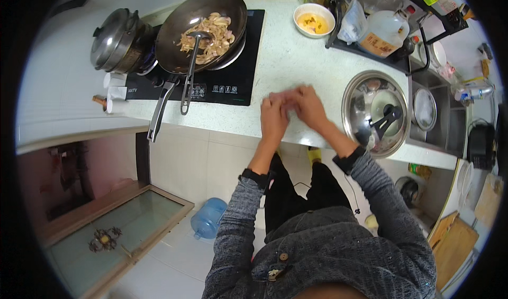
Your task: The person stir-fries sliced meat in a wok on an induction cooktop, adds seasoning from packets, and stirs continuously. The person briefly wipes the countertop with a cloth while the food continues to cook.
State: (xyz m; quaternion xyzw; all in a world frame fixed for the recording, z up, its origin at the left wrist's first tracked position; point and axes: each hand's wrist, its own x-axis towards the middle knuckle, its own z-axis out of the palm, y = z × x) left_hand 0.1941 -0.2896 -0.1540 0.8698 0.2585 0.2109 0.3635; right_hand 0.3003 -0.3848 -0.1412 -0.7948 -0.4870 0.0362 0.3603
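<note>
Above the pale countertop (293, 67), my left hand (274, 114) and my right hand (309, 106) are close together, both with curled fingers. A small pinkish, blurred thing (286, 97) lies between their fingertips; what it is, I cannot tell. To the left, a wok (170, 41) sits tilted on the black cooktop (254, 53), with sliced, browned food (218, 33) in it. A metal ladle (192, 67) rests in the food, its handle over the wok's rim. A white bowl (313, 20) of yellowish liquid stands beyond my hands.
A lidded pot (115, 41) stands at the far left. Right of my hands lies a large metal lid (349, 108) with a black knob, beside the sink (444, 120). A black rack (369, 53) holds a large plastic jug (383, 33). The wok's handle (160, 110) juts past the counter edge.
</note>
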